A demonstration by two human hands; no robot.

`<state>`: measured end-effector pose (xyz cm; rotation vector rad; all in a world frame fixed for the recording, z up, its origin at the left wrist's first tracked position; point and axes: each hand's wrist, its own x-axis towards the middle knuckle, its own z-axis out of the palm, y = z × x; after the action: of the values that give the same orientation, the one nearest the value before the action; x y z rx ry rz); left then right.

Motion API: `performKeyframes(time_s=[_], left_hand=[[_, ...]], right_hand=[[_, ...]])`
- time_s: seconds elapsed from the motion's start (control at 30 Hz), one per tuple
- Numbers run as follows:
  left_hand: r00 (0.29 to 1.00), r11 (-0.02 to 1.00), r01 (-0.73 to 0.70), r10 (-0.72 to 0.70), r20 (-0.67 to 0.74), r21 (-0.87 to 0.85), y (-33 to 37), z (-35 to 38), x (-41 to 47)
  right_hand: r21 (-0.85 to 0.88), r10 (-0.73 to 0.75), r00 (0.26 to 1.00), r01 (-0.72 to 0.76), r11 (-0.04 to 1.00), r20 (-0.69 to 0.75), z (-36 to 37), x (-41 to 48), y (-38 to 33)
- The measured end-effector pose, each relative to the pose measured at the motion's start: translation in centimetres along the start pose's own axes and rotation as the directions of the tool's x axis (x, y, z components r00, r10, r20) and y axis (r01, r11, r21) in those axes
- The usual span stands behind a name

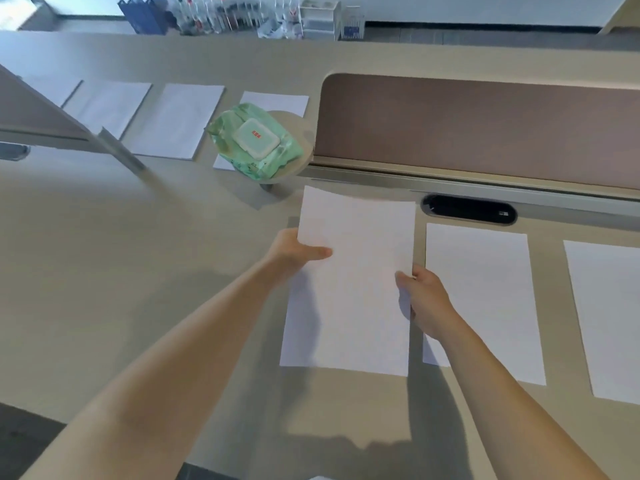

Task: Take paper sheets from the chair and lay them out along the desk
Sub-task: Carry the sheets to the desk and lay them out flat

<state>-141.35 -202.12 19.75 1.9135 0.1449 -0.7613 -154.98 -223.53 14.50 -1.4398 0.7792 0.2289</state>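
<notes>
A person's left hand (294, 251) pinches the left edge of a blank white paper sheet (349, 289), thumb on top, while the right hand (427, 299) grips its right edge the same way. The sheet sits over the near half of the desk (121, 271), its far end tipped up slightly and its near end close to or on the surface; which one is hard to tell. This looks like the laying-down step: the next move calls for lowering the sheet flat, square with the second sheet (485, 299) just beside it on the right, then letting go. A third sheet (606, 320) is cut off by the right edge of view. More sheets (176, 119) line the far side, one partly hidden behind a green wipes pack (256, 140) on a small round stand. A brown divider panel (485, 126) rises at the desk's back edge. The chair is out of view.
</notes>
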Motion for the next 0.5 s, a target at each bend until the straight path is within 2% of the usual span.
performKeyframes(time_s=[0.23,0.37,0.5], left_hand=[[0.965,0.96,0.252,-0.24,-0.101,0.122,-4.1,1.8,3.0],[0.952,0.943,0.286,-0.258,-0.167,0.172,-6.2,2.0,4.4],[0.939,0.939,0.273,-0.213,-0.27,0.21,-7.2,2.4,5.2]], right_hand=[[-0.036,0.178,0.984,-0.179,0.983,-0.025,0.3,4.6,1.3],[-0.064,0.214,0.975,-0.217,0.974,-0.056,1.0,5.7,1.9],[-0.134,0.161,0.986,-0.165,0.977,-0.043,1.6,5.1,1.9]])
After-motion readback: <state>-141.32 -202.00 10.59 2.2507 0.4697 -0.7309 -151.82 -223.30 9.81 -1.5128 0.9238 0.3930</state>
